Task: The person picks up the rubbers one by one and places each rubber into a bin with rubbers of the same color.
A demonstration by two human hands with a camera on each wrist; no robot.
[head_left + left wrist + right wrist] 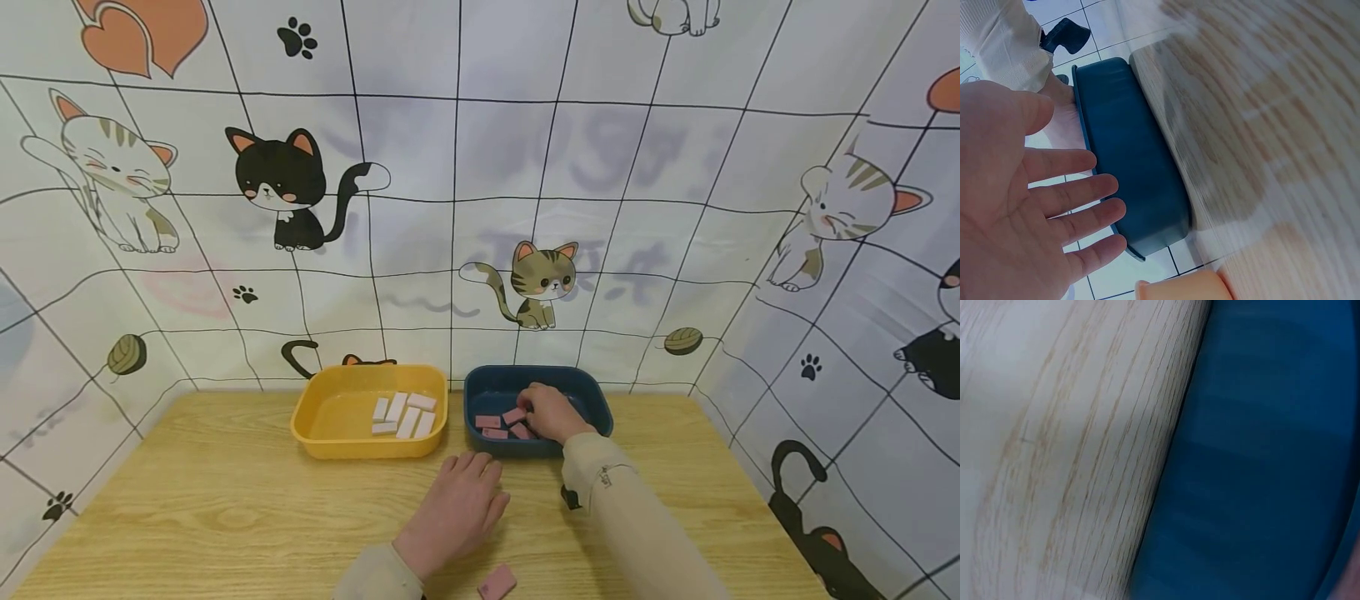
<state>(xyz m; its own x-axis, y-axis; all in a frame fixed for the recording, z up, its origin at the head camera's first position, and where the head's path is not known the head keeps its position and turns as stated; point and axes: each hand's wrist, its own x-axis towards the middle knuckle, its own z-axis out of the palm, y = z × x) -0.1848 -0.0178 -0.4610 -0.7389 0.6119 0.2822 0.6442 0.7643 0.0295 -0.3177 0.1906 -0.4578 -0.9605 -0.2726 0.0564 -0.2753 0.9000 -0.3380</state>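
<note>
My right hand (553, 412) reaches over the front rim into the dark blue bin (483, 448), its curled fingers pinching a small pink block (522, 401) that is mostly hidden by them. Several more pink blocks (487, 422) lie on the bin's floor just left of the fingertips. In the left wrist view, my left hand (1016, 194) has its palm showing and its fingers loosely extended, with nothing in it. It hovers over the table in front of the blue bin. Nearer to me, a single pink block (497, 582) lies on the table.
Left of the blue bin stands a yellow bin (322, 417) with several white blocks (407, 422) toward its right side. Both bins sit at the back of the wood-grain table (225, 517), against a white grid-patterned backdrop (420, 233) printed with cats.
</note>
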